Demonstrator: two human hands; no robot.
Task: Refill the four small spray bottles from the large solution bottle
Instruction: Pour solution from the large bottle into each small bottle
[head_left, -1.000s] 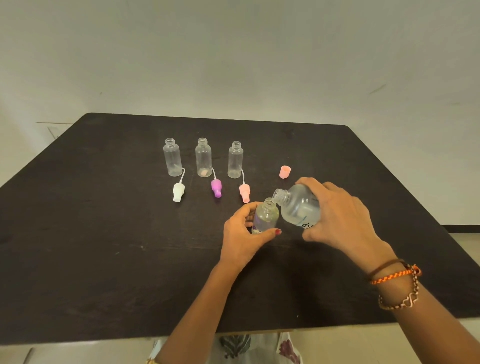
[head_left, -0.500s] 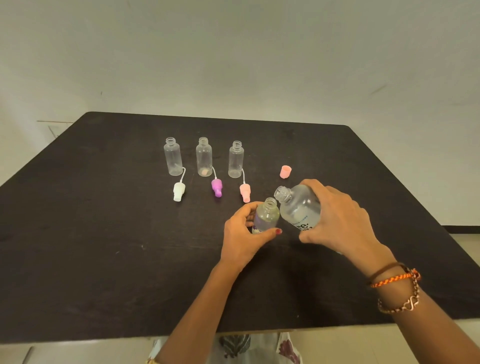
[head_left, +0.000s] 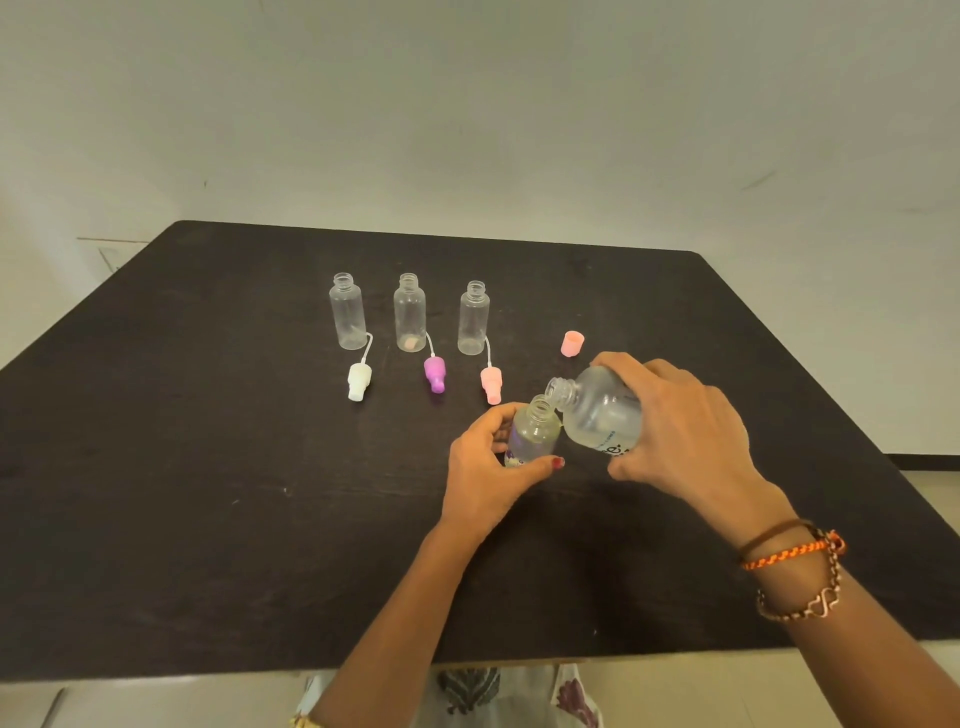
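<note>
While three uncapped small bottles (head_left: 409, 313) and their spray heads (head_left: 434, 374) stand far-left on the counter (head_left: 182, 467), left hand (head_left: 491, 470) grips the fourth bottle (head_left: 532, 434); right hand (head_left: 675, 421) clasps the large bottle (head_left: 597, 410), now tilted less steeply, mouth raised.

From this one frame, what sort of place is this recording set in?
Probably a plain room set up for a tabletop demo: a bare dark table, a blank pale wall, and only refill items like the small uncapped bottles.
</note>
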